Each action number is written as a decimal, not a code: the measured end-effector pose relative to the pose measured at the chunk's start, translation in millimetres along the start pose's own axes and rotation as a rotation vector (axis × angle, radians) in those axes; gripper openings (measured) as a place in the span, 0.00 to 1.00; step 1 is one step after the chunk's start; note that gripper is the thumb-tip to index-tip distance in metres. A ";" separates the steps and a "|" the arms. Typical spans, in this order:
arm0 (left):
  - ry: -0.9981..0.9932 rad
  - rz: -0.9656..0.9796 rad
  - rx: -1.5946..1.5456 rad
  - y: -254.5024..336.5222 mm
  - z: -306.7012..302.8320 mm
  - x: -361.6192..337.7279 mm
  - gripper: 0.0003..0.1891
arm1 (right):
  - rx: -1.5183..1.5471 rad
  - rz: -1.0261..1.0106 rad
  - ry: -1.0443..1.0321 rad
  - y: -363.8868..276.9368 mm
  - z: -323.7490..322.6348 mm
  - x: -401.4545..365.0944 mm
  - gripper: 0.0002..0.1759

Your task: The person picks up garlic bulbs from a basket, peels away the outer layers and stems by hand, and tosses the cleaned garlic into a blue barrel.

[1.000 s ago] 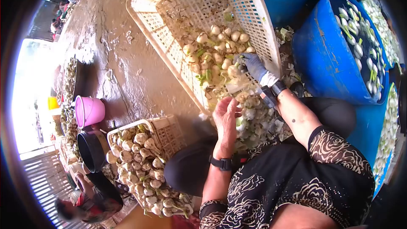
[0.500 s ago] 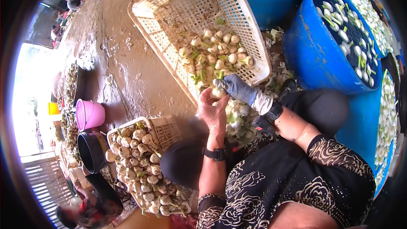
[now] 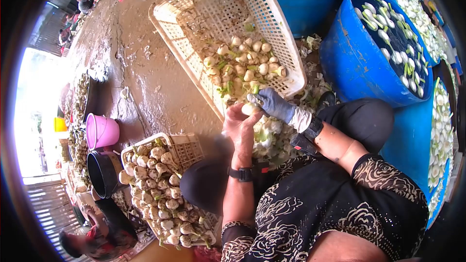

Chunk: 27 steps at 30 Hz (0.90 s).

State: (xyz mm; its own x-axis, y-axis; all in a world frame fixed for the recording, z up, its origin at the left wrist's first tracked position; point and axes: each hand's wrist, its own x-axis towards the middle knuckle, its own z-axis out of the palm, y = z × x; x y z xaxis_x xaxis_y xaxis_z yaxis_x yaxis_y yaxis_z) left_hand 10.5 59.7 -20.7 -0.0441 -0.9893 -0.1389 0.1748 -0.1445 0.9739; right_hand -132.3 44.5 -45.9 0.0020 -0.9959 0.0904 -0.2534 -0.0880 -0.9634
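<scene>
A pale, garlic-like bulb [image 3: 250, 109] with a short green stem is pinched in the fingers of my bare left hand [image 3: 240, 127]. My right hand [image 3: 277, 104], in a grey glove, is closed at the stem end of the same bulb, touching it. Whether the right hand also holds a small tool is too small to tell. Just beyond both hands stands a cream plastic crate [image 3: 286, 43], tilted in view, with a heap of similar bulbs [image 3: 245, 63] in its near part. Peelings and leaf scraps [image 3: 267, 140] lie below my hands.
At the left is another crate [image 3: 189, 151] piled with brownish bulbs. A blue tub [image 3: 347, 58] of water with floating white stemmed bulbs stands at the right. A pink bucket [image 3: 103, 131] and a black bucket [image 3: 103, 174] are at the left, near another person [image 3: 109, 233].
Both hands stay together at the bulb; the right hand has shifted slightly on the stem end. The whole view has moved a little.
</scene>
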 end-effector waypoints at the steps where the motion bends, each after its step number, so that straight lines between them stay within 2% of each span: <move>1: -0.008 -0.025 -0.099 2.6 0.0 -0.1 0.21 | 0.000 0.000 0.000 9.4 0.6 -0.6 0.14; 3: -0.017 -0.052 -0.198 7.3 0.5 -0.3 0.21 | -0.459 -0.600 0.187 37.0 4.0 -2.2 0.11; 6: -0.029 -0.034 -0.197 6.8 -2.7 2.3 0.16 | -0.439 -0.680 0.076 27.1 -7.2 -5.0 0.11; 7: -0.087 -0.070 -0.246 -0.3 -8.8 5.5 0.15 | -0.438 -0.679 0.077 20.0 -10.9 -5.3 0.11; 9: -0.147 -0.106 -0.293 -2.0 -14.1 9.8 0.14 | -0.285 -0.560 -0.088 3.9 -17.9 -5.9 0.11; 10: -0.146 -0.175 -0.407 0.3 -14.9 11.4 0.16 | -0.114 -0.278 -0.223 0.8 -18.5 -6.5 0.10; 12: -0.142 -0.313 -0.637 4.3 -15.1 13.9 0.18 | -0.182 -0.257 -0.200 0.8 -19.7 -11.0 0.09; 13: -0.141 -0.312 -0.636 3.5 -14.0 13.7 0.18 | -0.250 -0.239 -0.181 -0.1 -19.4 -11.7 0.08; 14: -0.117 -0.243 -0.591 1.6 -11.6 12.0 0.19 | -0.128 -0.330 -0.067 -0.3 -14.6 -9.8 0.07; 15: -0.095 -0.179 -0.546 -0.5 -9.5 10.4 0.20 | -0.127 -0.326 -0.066 -0.1 -14.0 -10.3 0.07; 16: -0.088 -0.170 -0.573 10.0 -3.5 8.2 0.13 | 0.059 -0.066 -0.042 -7.0 -16.4 -10.3 0.08; 17: -0.090 -0.175 -0.574 8.7 -1.8 8.5 0.13 | 0.243 0.194 -0.016 -11.1 -18.6 -10.5 0.10; 18: -0.050 -0.168 -0.527 7.9 -0.7 8.3 0.13 | 0.198 0.166 -0.034 -2.8 -24.5 -8.2 0.16; 22: -0.032 -0.092 -0.375 8.3 6.6 6.3 0.16 | 0.384 0.240 -0.010 5.3 -20.4 -6.1 0.21; 25: -0.114 0.001 -0.283 -1.7 11.8 1.6 0.19 | 0.125 -0.051 0.091 18.8 -2.2 0.5 0.22; 26: -0.094 0.019 -0.236 -5.9 11.0 3.0 0.20 | 0.182 0.142 0.053 0.7 -3.9 -4.9 0.20; 27: -0.093 0.018 -0.236 -9.4 8.4 2.5 0.20 | 0.182 0.143 0.052 -7.4 -4.2 -6.9 0.20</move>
State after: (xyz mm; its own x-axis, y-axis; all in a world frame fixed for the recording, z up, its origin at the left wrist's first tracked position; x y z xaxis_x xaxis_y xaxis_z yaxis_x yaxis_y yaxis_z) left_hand 0.5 58.7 -28.7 -0.1270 -0.9875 -0.0938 0.4007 -0.1376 0.9058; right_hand -134.5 52.1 -38.3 -0.0723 -0.9965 -0.0415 -0.0685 0.0465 -0.9966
